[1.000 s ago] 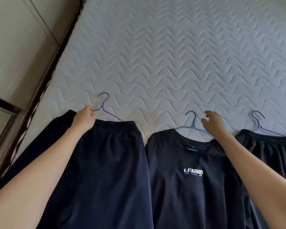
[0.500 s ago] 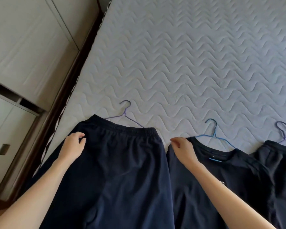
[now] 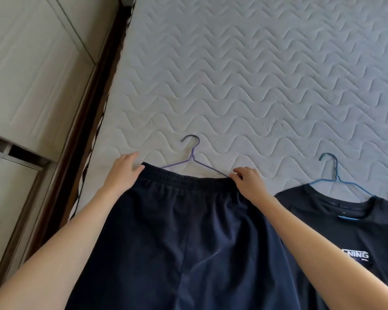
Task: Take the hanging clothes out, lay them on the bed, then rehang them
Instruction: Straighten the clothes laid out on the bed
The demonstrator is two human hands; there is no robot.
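navy shorts (image 3: 188, 231) lie flat on the quilted mattress (image 3: 255, 74), waistband at the far end and legs running toward the camera and out of the bottom of the view. a purple hanger (image 3: 194, 153) sticks out just beyond the waistband, its hook on the mattress and its 2 wire arms slipping under the fabric. the left hand (image 3: 124, 170) rests at the left corner of the waistband, fingers fairly straight and together on the mattress, thumb lying against the fabric edge. the right hand (image 3: 249, 182) is at the right corner, fingers curled, pinching the waistband where the hanger wire meets it; whether the wire is also in the pinch cannot be told. just right of the shorts lies a black t-shirt (image 3: 345, 231) on a blue hanger (image 3: 333, 173). left of the shorts run a dark bed frame (image 3: 87, 130) and pale wardrobe doors (image 3: 31, 63).
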